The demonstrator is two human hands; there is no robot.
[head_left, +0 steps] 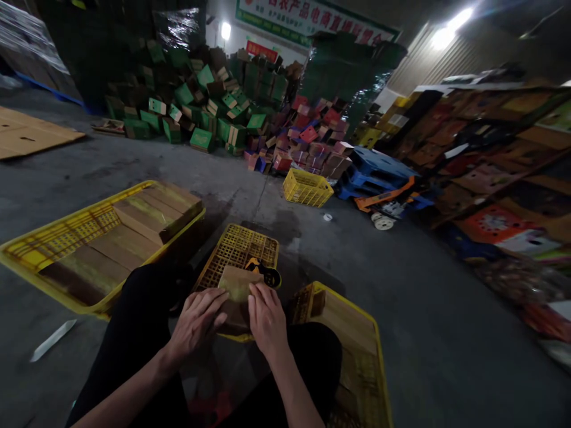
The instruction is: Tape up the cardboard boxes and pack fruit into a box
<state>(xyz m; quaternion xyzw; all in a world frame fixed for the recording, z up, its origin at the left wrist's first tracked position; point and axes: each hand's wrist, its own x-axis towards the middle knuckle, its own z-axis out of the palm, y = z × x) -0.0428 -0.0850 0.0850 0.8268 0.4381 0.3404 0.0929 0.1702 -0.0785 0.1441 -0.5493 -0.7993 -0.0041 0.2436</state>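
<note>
A small brown cardboard box [236,300], with shiny tape across its top, sits on an upturned yellow plastic crate [228,239] between my knees. My left hand [199,315] holds the box at its left edge, fingertips on the top and thumb toward the near side. On the opposite edge, my right hand [269,314] grips with its fingers bent over the top; its thumb is mostly hidden. Just behind the box, an orange and black tape dispenser [263,271] lies on the crate, partly covered by the box.
Left of me stands a yellow crate [89,304] with several flat-topped cardboard boxes [151,208]. Another yellow crate [377,324] with boxes is by my right knee. Farther off are a yellow crate [307,188], blue pallets [375,169], an orange pallet jack [386,196] and piled green boxes [203,139].
</note>
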